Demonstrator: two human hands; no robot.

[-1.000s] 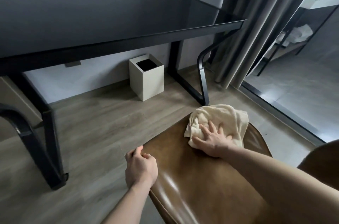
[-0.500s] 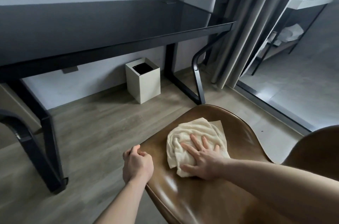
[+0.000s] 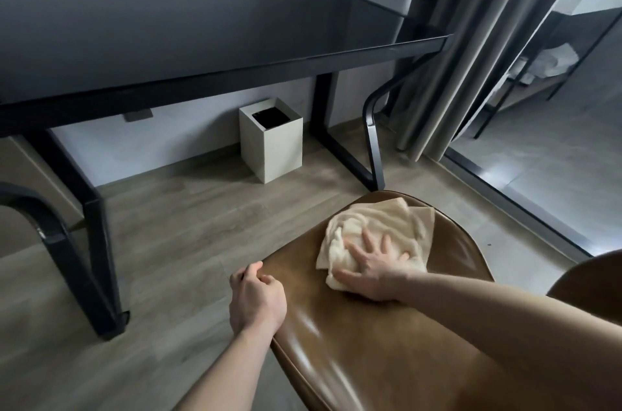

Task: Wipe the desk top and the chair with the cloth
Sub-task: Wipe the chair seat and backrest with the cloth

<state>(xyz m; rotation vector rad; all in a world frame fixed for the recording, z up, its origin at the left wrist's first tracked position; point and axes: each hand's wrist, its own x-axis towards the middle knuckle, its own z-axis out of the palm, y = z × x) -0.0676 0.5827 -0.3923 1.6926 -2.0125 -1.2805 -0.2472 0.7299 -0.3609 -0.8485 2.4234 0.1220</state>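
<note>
A crumpled cream cloth (image 3: 380, 229) lies on the glossy brown leather seat of the chair (image 3: 356, 326) in the lower right. My right hand (image 3: 370, 262) presses flat on the cloth's near part with fingers spread. My left hand (image 3: 255, 299) grips the seat's left edge with curled fingers. The black glossy desk top (image 3: 202, 37) spans the upper half of the view, bare.
A cream square bin (image 3: 272, 141) with a dark liner stands on the wooden floor under the desk. Black desk legs (image 3: 370, 141) rise left and right. Grey curtains (image 3: 471, 40) hang at the right beside a glass door track. The chair's backrest (image 3: 592, 286) shows at the right edge.
My right hand dragged the cloth from the seat's far edge towards me, then slid it to the right and a little outward. My left hand kept its grip on the seat edge.
</note>
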